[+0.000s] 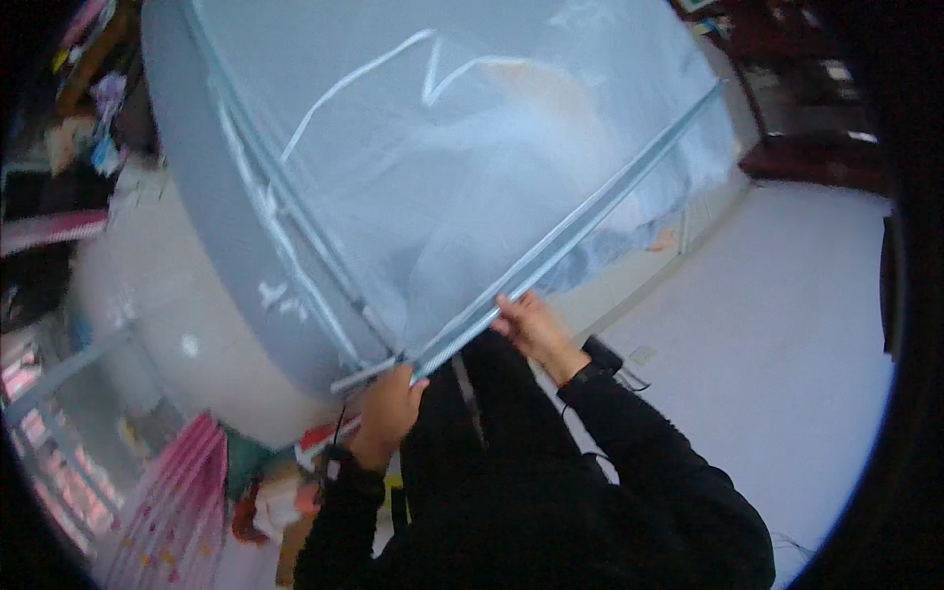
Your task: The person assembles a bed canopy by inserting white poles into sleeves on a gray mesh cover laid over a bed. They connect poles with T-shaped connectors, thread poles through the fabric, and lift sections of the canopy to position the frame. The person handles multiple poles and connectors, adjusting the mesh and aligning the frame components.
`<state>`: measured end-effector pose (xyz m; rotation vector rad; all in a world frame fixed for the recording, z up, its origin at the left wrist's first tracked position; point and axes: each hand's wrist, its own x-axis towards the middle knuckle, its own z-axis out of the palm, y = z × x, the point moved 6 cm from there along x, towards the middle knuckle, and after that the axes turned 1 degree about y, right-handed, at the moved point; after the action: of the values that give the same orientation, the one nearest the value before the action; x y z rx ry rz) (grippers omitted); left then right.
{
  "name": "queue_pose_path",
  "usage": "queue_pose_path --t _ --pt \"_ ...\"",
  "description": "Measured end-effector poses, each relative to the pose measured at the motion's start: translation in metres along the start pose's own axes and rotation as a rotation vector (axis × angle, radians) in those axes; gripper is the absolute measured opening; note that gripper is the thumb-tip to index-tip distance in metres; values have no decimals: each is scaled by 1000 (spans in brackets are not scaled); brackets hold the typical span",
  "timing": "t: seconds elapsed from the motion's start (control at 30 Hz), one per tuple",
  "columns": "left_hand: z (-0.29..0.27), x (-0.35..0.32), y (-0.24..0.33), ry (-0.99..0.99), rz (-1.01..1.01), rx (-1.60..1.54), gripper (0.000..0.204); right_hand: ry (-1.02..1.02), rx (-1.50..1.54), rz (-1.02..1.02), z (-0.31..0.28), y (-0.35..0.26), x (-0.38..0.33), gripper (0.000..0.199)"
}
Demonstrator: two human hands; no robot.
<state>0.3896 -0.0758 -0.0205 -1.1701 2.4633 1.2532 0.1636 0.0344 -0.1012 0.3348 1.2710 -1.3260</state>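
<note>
A large pale blue mesh net (433, 187) stretched over thin light rods fills the upper middle of the view, held up in front of me. My left hand (385, 413) grips the lower corner of the frame where the rods meet. My right hand (529, 326) pinches one long rod (590, 216) that runs up to the right. Both forearms wear black sleeves. A dark piece of clothing (472, 393) hangs between my arms.
A white floor (777, 334) spreads to the right. Pink shelving (167, 501) with small goods stands at the lower left. More cluttered shelves (79, 88) sit at the upper left. Dark furniture (816, 118) lies at the upper right.
</note>
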Motion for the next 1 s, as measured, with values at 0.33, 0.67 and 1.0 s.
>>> queue_pose_path --t 0.33,0.67,1.0 --pt "-16 -66 -28 -60 -143 141 35 557 384 -225 -25 -10 25 47" --pt "-95 -142 -121 -88 -494 336 33 560 311 -209 -45 14 48 46" --pt "-12 -73 -89 -331 -218 590 24 307 446 -202 -71 -53 55 44"
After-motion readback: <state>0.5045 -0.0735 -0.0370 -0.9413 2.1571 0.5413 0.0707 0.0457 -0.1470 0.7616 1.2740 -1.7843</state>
